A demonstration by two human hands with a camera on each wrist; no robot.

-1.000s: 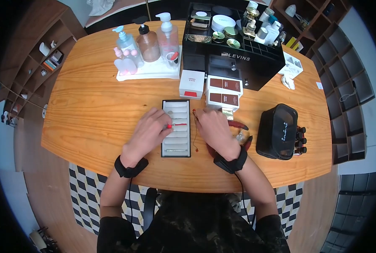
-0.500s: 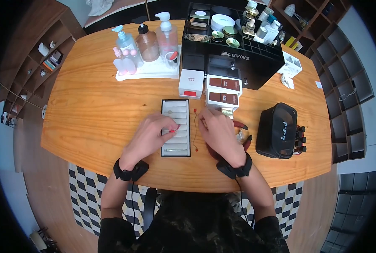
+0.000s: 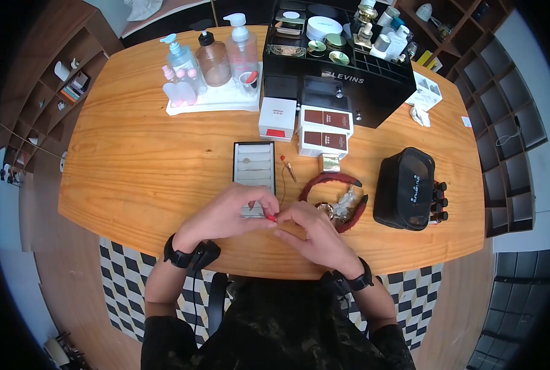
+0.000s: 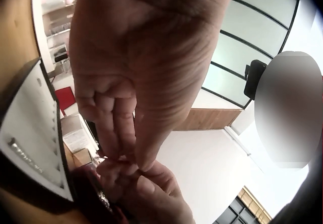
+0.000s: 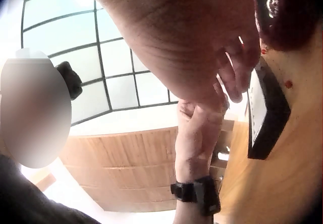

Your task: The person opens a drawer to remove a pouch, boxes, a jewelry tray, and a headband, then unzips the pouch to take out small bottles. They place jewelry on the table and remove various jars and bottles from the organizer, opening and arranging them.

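Pinching a small red piece (image 3: 271, 217) in the fingertips of the left hand (image 3: 233, 211), showing in the head view by the near right corner of a dark-framed tray (image 3: 254, 165). Meeting those tips from the right with the fingertips of the right hand (image 3: 317, 236); not being able to tell if pinching too or merely touching, with fingers and palms screening the contact in both wrist views.

Judging the key relation: having the red piece at the very end of the left hand, on the right side, closer to those tips but with the right fingertips just beside. Not making out the long axis, for lack of enough uncovered surface.

Covering the near rows of the tray with the left hand, while leaving the far pale rolls showing. Facing a thin cord (image 3: 282, 158) with a red bead along the tray's right side, running towards the fingertips and possibly tangling there. Crowding the right hand with a dark red band (image 3: 332, 177), curving around a pale ornament (image 3: 347, 203). Seeing a gold-coloured box (image 3: 329, 163) beyond the band, and a black bag (image 3: 404, 188) farther right on the bench (image 3: 121, 166).
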